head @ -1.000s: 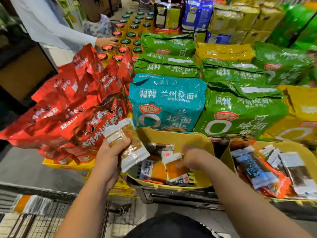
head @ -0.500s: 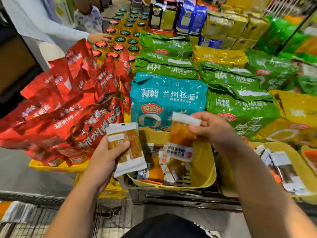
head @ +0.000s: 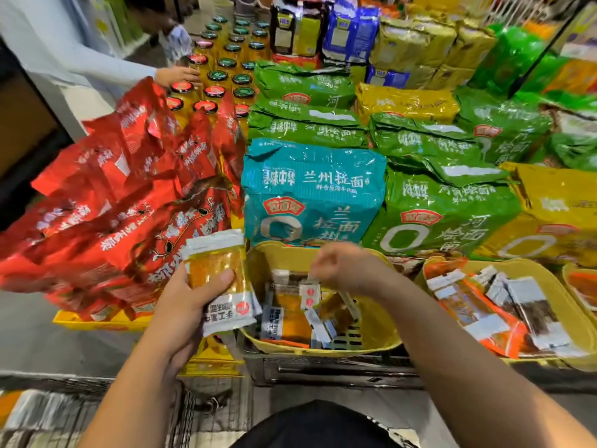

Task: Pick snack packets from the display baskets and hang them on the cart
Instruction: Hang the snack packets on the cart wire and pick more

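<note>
My left hand (head: 190, 302) grips a small stack of orange snack packets (head: 223, 273) with white ends, held just left of the yellow display basket (head: 384, 328). More orange and white packets (head: 287, 324) lie loose inside that basket. My right hand (head: 349, 270) hovers over the basket with its fingers curled down, pinching the top edge of a white-ended packet (head: 309, 295); this part is blurred. The wire cart (head: 80, 415) runs along the bottom left, with some packets (head: 29, 409) on it.
A second yellow basket (head: 549, 286) of snack packets sits to the right. Red bags (head: 113, 221) pile up at the left, with teal (head: 310, 195), green and yellow noodle packs behind. Another person's hand (head: 177, 74) touches jars at the back left.
My right hand carried a lifted packet to the stack in my left hand, then dropped back down into the basket. The left hand's stack now looks thicker.
</note>
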Tool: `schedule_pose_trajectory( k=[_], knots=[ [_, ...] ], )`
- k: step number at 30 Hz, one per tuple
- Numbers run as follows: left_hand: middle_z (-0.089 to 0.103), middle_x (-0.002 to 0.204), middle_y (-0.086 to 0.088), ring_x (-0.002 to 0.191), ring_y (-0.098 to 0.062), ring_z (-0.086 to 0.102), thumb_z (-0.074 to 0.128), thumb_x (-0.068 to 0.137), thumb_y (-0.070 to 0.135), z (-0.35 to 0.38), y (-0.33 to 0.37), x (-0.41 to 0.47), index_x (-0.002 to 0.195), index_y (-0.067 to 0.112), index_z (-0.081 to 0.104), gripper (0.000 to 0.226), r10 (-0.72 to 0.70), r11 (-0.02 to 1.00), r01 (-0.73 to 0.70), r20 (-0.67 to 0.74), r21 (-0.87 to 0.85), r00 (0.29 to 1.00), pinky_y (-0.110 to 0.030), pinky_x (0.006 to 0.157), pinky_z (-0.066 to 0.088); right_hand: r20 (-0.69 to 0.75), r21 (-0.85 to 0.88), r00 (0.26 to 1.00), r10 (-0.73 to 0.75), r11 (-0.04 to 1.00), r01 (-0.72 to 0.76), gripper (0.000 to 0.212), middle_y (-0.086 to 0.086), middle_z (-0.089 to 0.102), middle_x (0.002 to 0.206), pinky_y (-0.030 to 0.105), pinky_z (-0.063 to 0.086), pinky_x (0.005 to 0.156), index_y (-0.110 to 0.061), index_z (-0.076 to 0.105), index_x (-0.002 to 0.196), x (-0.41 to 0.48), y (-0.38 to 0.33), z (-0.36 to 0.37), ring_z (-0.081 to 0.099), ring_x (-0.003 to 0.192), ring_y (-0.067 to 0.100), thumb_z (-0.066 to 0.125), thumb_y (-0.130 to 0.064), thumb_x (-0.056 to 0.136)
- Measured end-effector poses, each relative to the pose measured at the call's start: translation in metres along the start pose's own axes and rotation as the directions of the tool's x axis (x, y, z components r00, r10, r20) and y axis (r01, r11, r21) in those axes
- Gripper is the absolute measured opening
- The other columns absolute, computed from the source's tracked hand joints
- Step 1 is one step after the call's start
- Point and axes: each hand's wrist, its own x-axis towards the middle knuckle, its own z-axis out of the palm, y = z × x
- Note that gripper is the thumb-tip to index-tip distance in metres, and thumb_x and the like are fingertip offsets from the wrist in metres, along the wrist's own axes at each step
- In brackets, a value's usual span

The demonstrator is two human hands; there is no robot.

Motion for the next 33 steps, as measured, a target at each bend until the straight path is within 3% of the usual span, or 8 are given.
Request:
schedule_pose_trajectory(
  k=[4, 10, 14, 19, 23, 26, 30, 33],
  knots=[
    [0.075, 0.113, -0.016, 0.09, -0.03, 0.075, 0.072, 0.08, 0.017, -0.002, -0.001, 0.002, 0.132, 0.013, 0.056, 0.055, 0.008, 1.0, -0.009, -0.037, -0.024, 0.999, -0.041, 0.069, 0.062, 0.379, -0.388, 0.912, 0.159, 0.922, 0.0, 0.038, 0.004, 0.061, 0.134, 0.034, 0.053, 0.095, -0.016, 0.057, 0.133, 0.032, 0.011, 0.055, 0.061, 0.115, 0.023, 0.066, -0.023, 0.097],
    [0.073, 0.117, -0.016, 0.103, -0.036, 0.072, 0.075, 0.082, 0.015, -0.007, -0.005, -0.006, 0.132, 0.014, 0.057, 0.053, 0.029, 1.0, -0.029, -0.073, -0.001, 0.997, -0.048, 0.083, 0.058, 0.331, -0.582, 0.943, 0.042, 0.795, 0.169, 0.044, 0.012, 0.059, 0.13, 0.039, 0.048, 0.091, -0.012, 0.05, 0.132, 0.047, 0.014, 0.099, 0.058, 0.113, 0.031, 0.07, -0.014, 0.093],
    [0.074, 0.115, -0.015, 0.101, -0.035, 0.073, 0.075, 0.082, 0.015, -0.013, -0.007, -0.015, 0.131, 0.014, 0.057, 0.052, 0.045, 0.999, -0.047, -0.135, -0.01, 0.99, -0.044, 0.079, 0.059, 0.31, -0.597, 0.951, -0.015, 0.775, 0.207, 0.017, 0.011, 0.053, 0.101, 0.038, 0.048, 0.078, -0.018, 0.047, 0.105, 0.046, 0.018, 0.101, 0.058, 0.095, 0.026, 0.047, -0.003, 0.098],
    [0.074, 0.113, -0.015, 0.1, -0.036, 0.073, 0.073, 0.086, 0.009, -0.016, -0.01, -0.026, 0.13, 0.014, 0.057, 0.046, 0.049, 0.999, -0.051, -0.206, -0.006, 0.977, -0.046, 0.08, 0.06, 0.41, -0.527, 0.912, -0.016, 0.812, 0.251, 0.029, 0.004, 0.053, 0.101, 0.035, 0.042, 0.076, -0.025, 0.041, 0.092, 0.042, 0.012, 0.086, 0.052, 0.099, 0.023, 0.058, -0.001, 0.095],
    [0.076, 0.11, -0.012, 0.095, -0.032, 0.074, 0.072, 0.086, 0.007, -0.015, -0.012, -0.034, 0.125, 0.016, 0.06, 0.042, 0.047, 0.998, -0.056, -0.27, -0.027, 0.962, -0.041, 0.073, 0.062, 0.145, -0.208, 0.982, -0.121, 0.967, 0.15, 0.034, -0.013, 0.052, 0.084, 0.022, 0.037, 0.059, -0.031, 0.043, 0.079, 0.032, 0.017, 0.045, 0.049, 0.074, 0.007, 0.072, -0.018, 0.091],
    [0.076, 0.109, -0.013, 0.093, -0.032, 0.074, 0.071, 0.088, 0.006, -0.012, -0.016, -0.037, 0.122, 0.016, 0.06, 0.037, 0.039, 0.999, -0.046, -0.288, -0.018, 0.957, -0.043, 0.076, 0.061, 0.111, -0.064, 0.979, -0.171, 0.982, 0.178, 0.028, -0.016, 0.06, 0.081, 0.011, 0.037, 0.056, -0.035, 0.056, 0.08, 0.016, 0.022, 0.005, 0.053, 0.071, -0.005, 0.072, -0.016, 0.092],
    [0.076, 0.109, -0.012, 0.09, -0.029, 0.075, 0.071, 0.088, 0.008, -0.001, -0.018, -0.037, 0.125, 0.017, 0.06, 0.04, 0.025, 0.999, -0.03, -0.274, -0.016, 0.961, -0.038, 0.069, 0.062, 0.115, -0.067, 0.978, -0.171, 0.981, 0.18, 0.009, -0.012, 0.065, 0.088, 0.022, 0.044, 0.065, -0.03, 0.068, 0.091, 0.017, 0.031, -0.009, 0.061, 0.081, 0.007, 0.074, -0.023, 0.091],
    [0.076, 0.11, -0.013, 0.092, -0.031, 0.075, 0.071, 0.088, 0.008, 0.008, -0.021, -0.035, 0.128, 0.014, 0.059, 0.041, 0.011, 1.0, -0.014, -0.257, -0.011, 0.966, -0.037, 0.066, 0.063, 0.238, 0.002, 0.957, -0.166, 0.985, 0.17, 0.022, -0.005, 0.069, 0.105, 0.03, 0.052, 0.08, -0.028, 0.069, 0.112, 0.027, 0.03, 0.016, 0.065, 0.096, 0.017, 0.074, -0.027, 0.091]
  ],
)
